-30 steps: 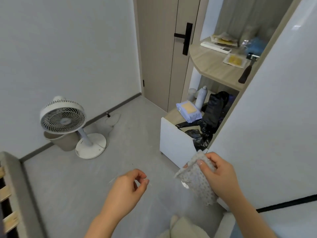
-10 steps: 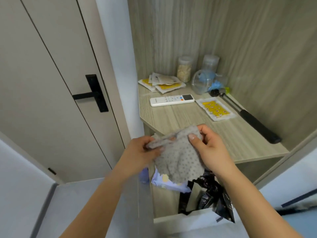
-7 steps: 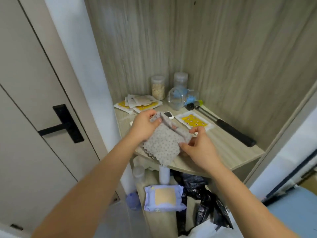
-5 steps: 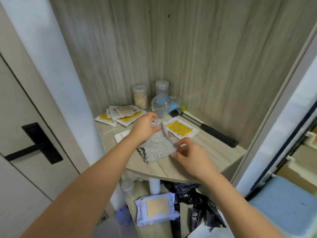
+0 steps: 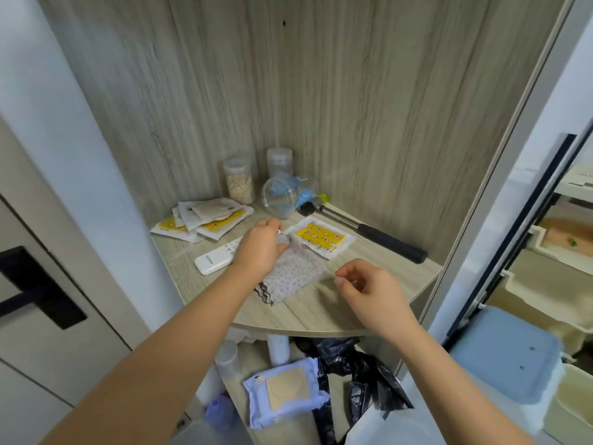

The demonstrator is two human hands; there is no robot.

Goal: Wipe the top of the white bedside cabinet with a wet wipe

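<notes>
Grey dotted wipe (image 5: 293,273) flat on the wood-grain shelf (image 5: 321,311), long axis running diagonally from the zigzag near edge at lower left up toward the far right, far end bunched against the yellow sachet (image 5: 322,236). Left hand (image 5: 260,248) laid over the wipe's far left part, fingers (image 5: 272,227) curled down and pinching the bunched far end. Right hand (image 5: 372,292) just right of the wipe, apart from it, fingers loosely curled with thumb and forefinger near each other, nothing held. White remote (image 5: 216,260) partly covered by the left hand, only its near end showing. Behind: stack of packets (image 5: 205,220), jar of oats (image 5: 240,181), second clear jar (image 5: 279,160), clear cup (image 5: 279,199) on its side with something blue inside, hard to make out. Black rod (image 5: 372,234) lying diagonally along the right wall. Below the shelf, wipes pack (image 5: 287,390) and black bags (image 5: 362,377) on a lower wooden surface, partly cut off by the shelf edge; white cabinet front seen only as a corner at the bottom edge. Door handle (image 5: 41,290) at far left, blurred.
</notes>
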